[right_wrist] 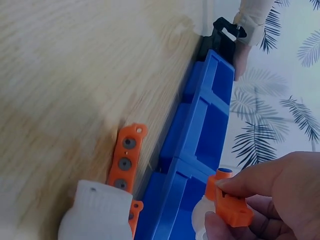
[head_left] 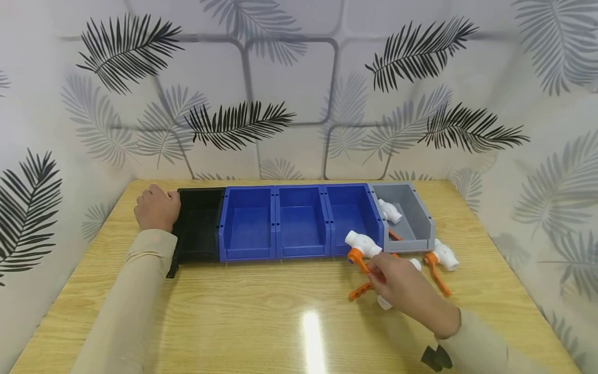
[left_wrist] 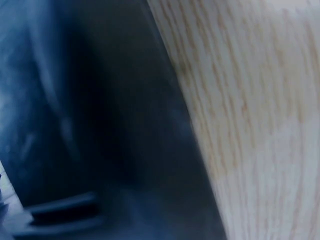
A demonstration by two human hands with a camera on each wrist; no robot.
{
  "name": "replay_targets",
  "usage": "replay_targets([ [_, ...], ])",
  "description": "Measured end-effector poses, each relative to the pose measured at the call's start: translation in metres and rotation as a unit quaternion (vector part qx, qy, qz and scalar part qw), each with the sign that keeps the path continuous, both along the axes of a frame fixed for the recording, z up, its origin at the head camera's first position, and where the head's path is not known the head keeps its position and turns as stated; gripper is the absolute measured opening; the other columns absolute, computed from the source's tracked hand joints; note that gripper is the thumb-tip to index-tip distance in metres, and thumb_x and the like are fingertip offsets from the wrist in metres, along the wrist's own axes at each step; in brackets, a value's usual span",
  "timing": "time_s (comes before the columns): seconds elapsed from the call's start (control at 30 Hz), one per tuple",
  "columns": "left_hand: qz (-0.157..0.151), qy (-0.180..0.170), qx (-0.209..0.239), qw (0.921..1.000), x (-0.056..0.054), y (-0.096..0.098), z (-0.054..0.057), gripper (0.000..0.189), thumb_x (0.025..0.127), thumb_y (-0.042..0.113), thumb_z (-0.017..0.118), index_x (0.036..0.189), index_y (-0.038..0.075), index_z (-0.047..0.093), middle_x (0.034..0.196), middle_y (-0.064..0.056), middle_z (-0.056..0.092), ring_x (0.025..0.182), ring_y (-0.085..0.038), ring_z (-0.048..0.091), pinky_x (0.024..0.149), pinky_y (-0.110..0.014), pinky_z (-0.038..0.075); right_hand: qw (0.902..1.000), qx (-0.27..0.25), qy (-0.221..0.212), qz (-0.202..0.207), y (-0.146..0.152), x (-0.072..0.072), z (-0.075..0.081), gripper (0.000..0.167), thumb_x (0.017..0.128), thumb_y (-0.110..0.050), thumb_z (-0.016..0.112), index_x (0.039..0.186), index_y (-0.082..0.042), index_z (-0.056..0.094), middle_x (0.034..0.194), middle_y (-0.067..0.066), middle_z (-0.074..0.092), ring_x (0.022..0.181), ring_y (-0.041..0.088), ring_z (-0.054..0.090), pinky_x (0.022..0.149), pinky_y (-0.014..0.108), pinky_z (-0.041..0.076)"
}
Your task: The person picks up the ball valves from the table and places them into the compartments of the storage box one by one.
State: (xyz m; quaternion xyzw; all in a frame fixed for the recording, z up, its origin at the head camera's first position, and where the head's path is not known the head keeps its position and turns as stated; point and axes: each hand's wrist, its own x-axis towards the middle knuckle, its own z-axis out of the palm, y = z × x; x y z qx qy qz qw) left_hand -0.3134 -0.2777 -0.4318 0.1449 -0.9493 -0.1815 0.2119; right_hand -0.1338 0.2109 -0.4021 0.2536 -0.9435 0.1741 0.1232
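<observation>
My right hand (head_left: 406, 285) pinches the orange handle of a white ball valve (head_left: 363, 244), held up near the front of the right-hand blue bin. In the right wrist view, thumb and fingers close round that orange handle (right_wrist: 231, 206). Below the hand lie more ball valves, partly hidden by it; one shows a white body (right_wrist: 97, 212) and an orange handle (right_wrist: 129, 155). At the far left, my left hand (head_left: 157, 208) grips the side rim of a black bin (head_left: 198, 223). The left wrist view shows the black bin wall (left_wrist: 165, 150) close up, without the fingers.
Blue bins (head_left: 249, 253) stand in a row between the black bin and a grey bin (head_left: 422, 244). Inside the grey one lies a white valve (head_left: 390, 211). Another ball valve (head_left: 447, 254) is on the wooden table (head_left: 243, 317) beside it. A patterned wall (head_left: 299, 150) rises behind.
</observation>
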Motion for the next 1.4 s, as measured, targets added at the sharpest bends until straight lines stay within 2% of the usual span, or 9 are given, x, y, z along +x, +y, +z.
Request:
replay_targets([
  [0.3,0.003,0.003,-0.009,1.0,-0.004,-0.002,-0.004,0.042,0.09,0.024,0.034,0.095,-0.015,0.047,0.093,-0.035,0.049,0.086,-0.051,0.046,0.071,-0.061,0.037,0.9987,0.012,-0.05,-0.009,0.002,-0.023,0.006,0.01,0.077,-0.001,0.067,0.082,-0.006,0.06,0.07,-0.004,0.051,0.059,0.008,0.043,0.052,0.021,0.04],
  [0.43,0.009,0.004,-0.012,0.9999,-0.003,-0.002,-0.004,0.042,0.09,0.024,0.034,0.095,-0.015,0.047,0.094,-0.035,0.049,0.086,-0.05,0.045,0.072,-0.061,0.037,0.9985,0.008,-0.054,-0.001,0.002,-0.038,0.006,0.008,0.079,-0.002,0.067,0.081,-0.005,0.06,0.068,-0.004,0.051,0.058,0.009,0.044,0.053,0.022,0.041],
  [0.6,0.014,0.011,-0.015,0.9997,-0.001,-0.001,-0.002,0.042,0.089,0.023,0.033,0.096,-0.016,0.047,0.094,-0.035,0.049,0.087,-0.05,0.045,0.073,-0.061,0.037,0.9982,0.016,-0.057,-0.011,0.004,-0.054,0.002,0.007,0.08,-0.006,0.068,0.082,-0.005,0.062,0.069,-0.003,0.053,0.06,0.011,0.047,0.055,0.023,0.043],
  [0.83,0.014,0.009,-0.014,0.9998,0.001,0.001,0.001,0.042,0.09,0.023,0.032,0.099,-0.016,0.047,0.097,-0.035,0.049,0.09,-0.05,0.045,0.075,-0.06,0.037,0.9968,0.032,-0.072,-0.017,0.001,-0.068,-0.001,0.005,0.082,-0.005,0.064,0.079,-0.007,0.061,0.065,-0.003,0.049,0.058,0.012,0.045,0.054,0.025,0.04],
  [1.0,0.012,0.02,-0.019,0.9995,0.0,0.0,-0.001,0.041,0.089,0.022,0.033,0.097,-0.016,0.047,0.095,-0.035,0.049,0.088,-0.05,0.045,0.073,-0.061,0.037,0.9952,0.046,-0.084,-0.02,-0.006,-0.076,-0.002,0.004,0.084,-0.008,0.063,0.08,-0.007,0.062,0.064,-0.004,0.05,0.057,0.012,0.046,0.054,0.024,0.041],
  [1.2,0.014,0.026,-0.018,0.9994,-0.001,-0.001,-0.003,0.039,0.089,0.021,0.034,0.094,-0.015,0.047,0.092,-0.034,0.049,0.086,-0.05,0.045,0.072,-0.061,0.037,0.9956,0.055,-0.073,-0.019,-0.014,-0.085,-0.005,0.014,0.084,-0.008,0.063,0.072,-0.011,0.058,0.061,-0.003,0.045,0.053,0.013,0.043,0.052,0.025,0.037],
  [1.4,0.015,0.029,-0.013,0.9994,-0.001,0.001,-0.001,0.035,0.088,0.02,0.037,0.091,-0.013,0.047,0.09,-0.033,0.048,0.085,-0.049,0.044,0.071,-0.06,0.037,0.9935,0.07,-0.088,-0.017,-0.019,-0.094,-0.009,0.016,0.084,-0.006,0.062,0.07,-0.011,0.056,0.062,-0.002,0.044,0.055,0.014,0.042,0.051,0.025,0.035],
])
